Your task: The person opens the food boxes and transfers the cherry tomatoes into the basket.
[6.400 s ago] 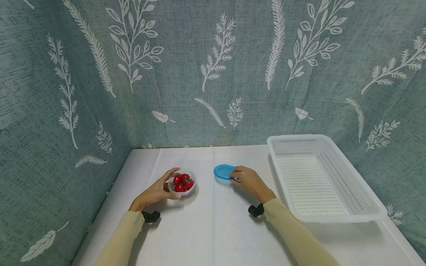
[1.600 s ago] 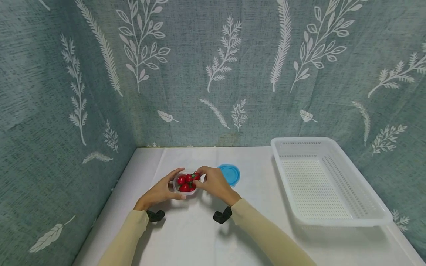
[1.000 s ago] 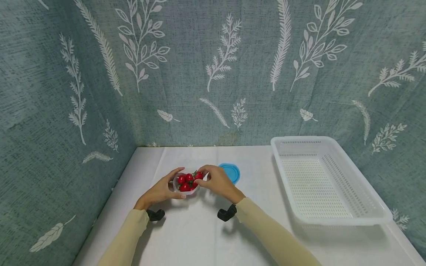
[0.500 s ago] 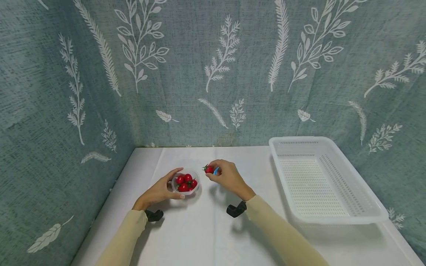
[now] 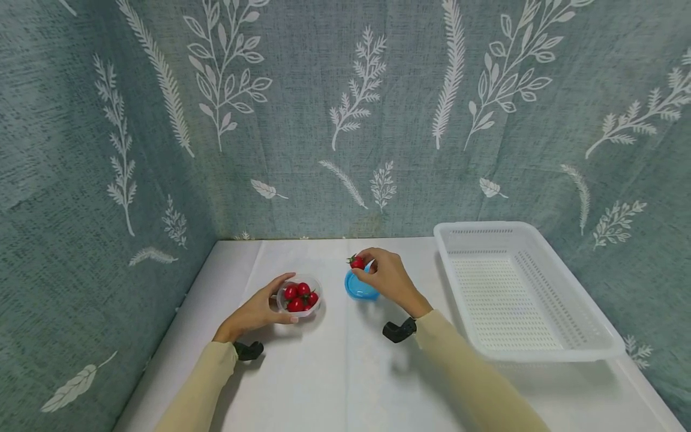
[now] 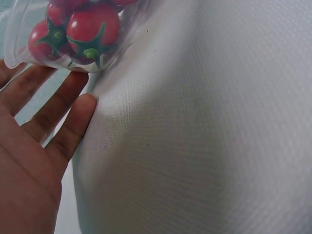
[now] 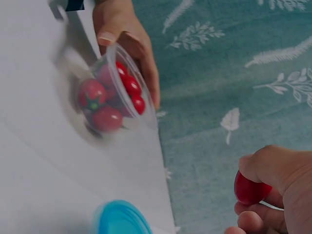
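My left hand holds a small clear plastic container on the white table, thumb and fingers spread around its sides. Several red cherry tomatoes with green stems lie in it. In the left wrist view, fingers touch the side of the container. My right hand pinches one cherry tomato between thumb and fingers, stem pointing left. In the right wrist view, part of this tomato is covered by the thumb. Below the right hand lies a blue lid, partly hidden by the fingers.
A large white perforated plastic basket stands on the right of the table. A green-grey curtain with white leaf patterns hangs behind and along the sides. Each wrist wears a black camera mount.
Earlier, my right hand was at the blue lid, then it reached into the container and pinched a tomato. It has lifted the tomato out and moved right, over the lid. My left hand stays at the container.
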### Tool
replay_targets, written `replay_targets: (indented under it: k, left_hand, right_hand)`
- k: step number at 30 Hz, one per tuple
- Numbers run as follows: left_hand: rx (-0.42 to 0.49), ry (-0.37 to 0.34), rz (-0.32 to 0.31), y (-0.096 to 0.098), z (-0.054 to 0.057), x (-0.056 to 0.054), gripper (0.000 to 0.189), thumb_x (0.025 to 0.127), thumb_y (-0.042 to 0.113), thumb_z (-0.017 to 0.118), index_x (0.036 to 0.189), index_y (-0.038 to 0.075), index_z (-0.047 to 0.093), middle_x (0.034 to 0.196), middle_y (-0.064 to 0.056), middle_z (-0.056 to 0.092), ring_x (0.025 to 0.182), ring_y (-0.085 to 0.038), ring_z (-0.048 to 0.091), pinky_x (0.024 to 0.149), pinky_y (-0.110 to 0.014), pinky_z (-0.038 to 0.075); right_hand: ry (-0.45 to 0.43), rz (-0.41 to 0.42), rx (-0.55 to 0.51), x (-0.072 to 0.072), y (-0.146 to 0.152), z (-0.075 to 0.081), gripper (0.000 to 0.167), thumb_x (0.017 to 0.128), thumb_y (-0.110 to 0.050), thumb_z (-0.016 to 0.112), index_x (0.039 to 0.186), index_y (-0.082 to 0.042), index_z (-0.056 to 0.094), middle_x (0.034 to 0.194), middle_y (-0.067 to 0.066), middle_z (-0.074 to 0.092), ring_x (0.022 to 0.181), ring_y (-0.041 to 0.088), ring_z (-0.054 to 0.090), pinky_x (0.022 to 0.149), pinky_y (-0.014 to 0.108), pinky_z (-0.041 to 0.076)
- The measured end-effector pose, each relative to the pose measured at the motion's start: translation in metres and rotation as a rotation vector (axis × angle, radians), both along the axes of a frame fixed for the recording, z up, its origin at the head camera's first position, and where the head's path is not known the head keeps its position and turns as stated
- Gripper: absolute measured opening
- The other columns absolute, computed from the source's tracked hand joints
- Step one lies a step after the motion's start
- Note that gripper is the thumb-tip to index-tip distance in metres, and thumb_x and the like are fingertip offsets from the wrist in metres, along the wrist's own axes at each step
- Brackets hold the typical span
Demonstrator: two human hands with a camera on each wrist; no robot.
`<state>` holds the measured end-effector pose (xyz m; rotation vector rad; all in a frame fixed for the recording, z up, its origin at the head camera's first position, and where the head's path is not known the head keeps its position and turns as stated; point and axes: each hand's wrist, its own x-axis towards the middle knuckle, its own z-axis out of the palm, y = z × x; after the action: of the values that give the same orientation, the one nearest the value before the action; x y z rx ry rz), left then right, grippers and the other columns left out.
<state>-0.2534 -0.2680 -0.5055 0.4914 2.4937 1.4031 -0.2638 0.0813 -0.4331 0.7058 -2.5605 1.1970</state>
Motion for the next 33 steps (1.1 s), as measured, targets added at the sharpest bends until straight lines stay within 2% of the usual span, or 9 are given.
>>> replay_targets:
  k: [10,16,24,33]
  left_hand:
    - [0.004,-0.014,0.008,-0.001,-0.001,0.001,0.108,0.076,0.035,0.093,0.163,0.026,0.029,0.16,-0.01,0.036,0.132,-0.031,0.041,0.097,-0.044,0.043]
    - [-0.013,-0.005,0.013,-0.001,-0.002,0.002,0.105,0.077,0.034,0.092,0.162,0.027,0.031,0.156,-0.012,0.042,0.131,-0.032,0.045,0.099,-0.046,0.045]
    - [-0.021,-0.005,0.007,0.0,0.0,0.001,0.106,0.077,0.036,0.092,0.162,0.026,0.029,0.157,-0.011,0.039,0.126,-0.031,0.045,0.097,-0.044,0.045]
    - [-0.001,0.007,-0.012,-0.001,-0.002,-0.001,0.107,0.077,0.032,0.093,0.163,0.023,0.029,0.159,-0.013,0.038,0.129,-0.032,0.045,0.098,-0.048,0.043]
  right_hand:
    - [-0.016,-0.105,0.018,0.004,0.026,0.015,0.021,0.093,-0.026,0.078,0.11,-0.013,0.074,0.093,-0.004,0.07,0.07,0.015,0.056,0.06,0.032,0.047]
    - [0.01,-0.162,0.05,0.008,0.045,0.02,0.021,0.093,-0.024,0.078,0.109,-0.012,0.075,0.091,-0.002,0.071,0.07,0.016,0.056,0.06,0.033,0.046]
    - [0.041,-0.204,0.08,0.016,0.08,0.028,0.025,0.092,-0.023,0.08,0.112,-0.009,0.075,0.092,0.0,0.073,0.07,0.016,0.055,0.059,0.033,0.044]
    - [0.064,-0.255,0.155,0.028,0.122,0.033,0.029,0.092,-0.019,0.08,0.116,-0.005,0.072,0.091,0.004,0.072,0.068,0.016,0.053,0.055,0.03,0.042]
